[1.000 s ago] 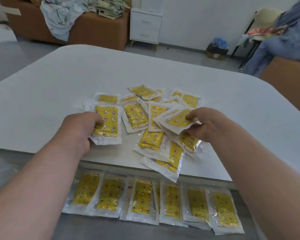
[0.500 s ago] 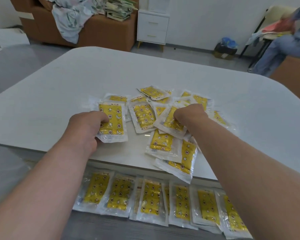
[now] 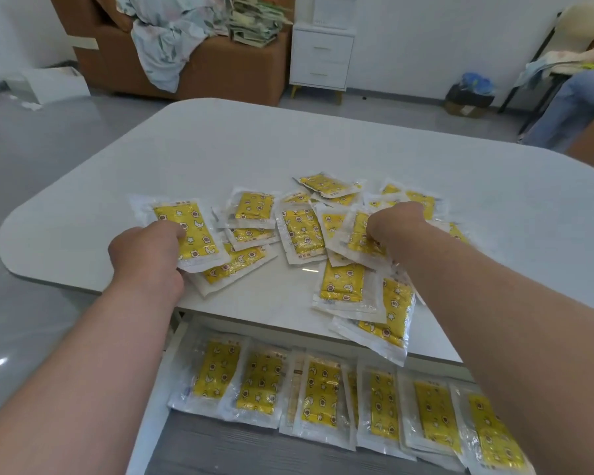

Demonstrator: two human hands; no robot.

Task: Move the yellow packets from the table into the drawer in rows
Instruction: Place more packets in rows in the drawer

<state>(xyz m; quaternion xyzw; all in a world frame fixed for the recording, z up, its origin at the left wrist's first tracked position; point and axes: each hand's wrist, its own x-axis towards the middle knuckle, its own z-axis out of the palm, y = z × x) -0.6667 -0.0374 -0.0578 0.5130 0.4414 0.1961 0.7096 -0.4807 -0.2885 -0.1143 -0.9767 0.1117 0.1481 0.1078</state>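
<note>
Several yellow packets in clear wrappers lie scattered on the white table [image 3: 220, 142]. My left hand [image 3: 144, 255] pinches one yellow packet [image 3: 186, 231] at the left of the pile, slightly lifted over another. My right hand [image 3: 396, 222] grips a second packet [image 3: 359, 234] in the middle of the pile; its fingers are curled under. Below the table's near edge the open drawer [image 3: 199, 447] holds a row of several packets [image 3: 323, 392] side by side, upright and overlapping a little.
A brown sofa [image 3: 220, 70] with cloth and papers stands at the back left, with a white nightstand [image 3: 321, 56] beside it. A person's leg in jeans [image 3: 570, 104] and a chair are at the far right. The drawer's near half shows bare grey bottom.
The view has shifted so the table sits further right. My left hand has drawn its packet to the left, off the pile. My right hand has reached forward and closed on a packet.
</note>
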